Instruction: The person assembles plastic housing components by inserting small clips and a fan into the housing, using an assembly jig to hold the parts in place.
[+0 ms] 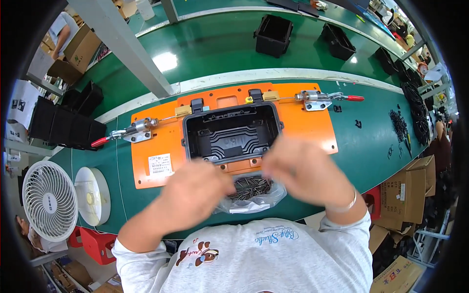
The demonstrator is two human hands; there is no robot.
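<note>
A black plastic box (232, 132), its inside facing up, sits in an orange fixture plate (308, 132) on the green bench. My left hand (198, 190) is closed at the box's front left, by the rim of a clear plastic bag (244, 207) full of small dark metal pins or screws (250, 187). At the box's front right corner, my right hand (303, 171) has thumb and finger drawn together in a pinch, slightly blurred. Whatever either hand holds is too small or hidden to make out.
Toggle clamps with red handles stand on the plate's left (139, 129) and right (315, 100). Black boxes (273, 36) rest on the green surface behind the white rail. A white fan (50, 201) is at the left; small black parts (399, 124) lie at the right.
</note>
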